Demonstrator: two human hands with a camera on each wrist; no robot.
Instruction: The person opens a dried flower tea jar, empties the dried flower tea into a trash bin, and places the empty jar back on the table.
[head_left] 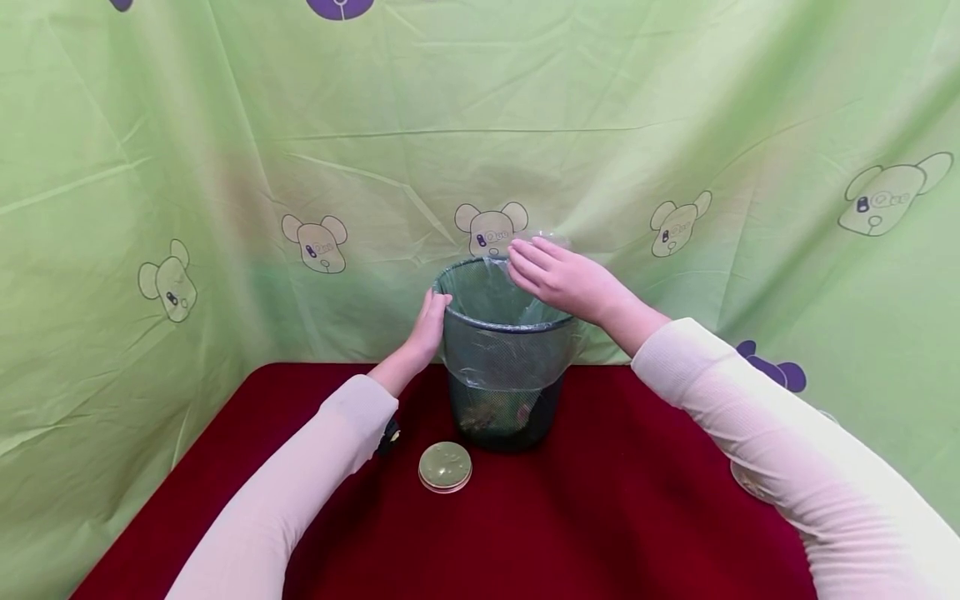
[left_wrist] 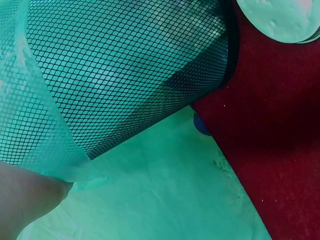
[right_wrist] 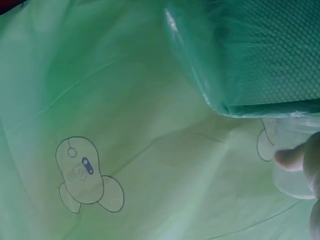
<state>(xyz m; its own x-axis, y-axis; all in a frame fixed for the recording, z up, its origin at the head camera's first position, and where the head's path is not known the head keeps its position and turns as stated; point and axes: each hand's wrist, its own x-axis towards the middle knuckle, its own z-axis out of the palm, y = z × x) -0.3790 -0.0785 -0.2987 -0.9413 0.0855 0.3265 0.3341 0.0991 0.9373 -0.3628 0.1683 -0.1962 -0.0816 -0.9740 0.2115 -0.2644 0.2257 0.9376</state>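
Nearest lies a round pale-green lid [head_left: 445, 467] on the red tablecloth [head_left: 615, 517]. Behind it the black mesh wastebasket [head_left: 504, 367] stands mid-table, its clear plastic liner bag [head_left: 480, 354] already folded over the near and left rim. The left hand [head_left: 427, 329] presses flat against that side. The right hand [head_left: 558, 279] pinches loose film at the far rim, seemingly not yet seated.

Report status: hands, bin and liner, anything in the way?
Left hand flat against mesh bin rim. Right hand pinching clear liner at the far rim, fingers curled. Green lid in front of bin, clear of hands.
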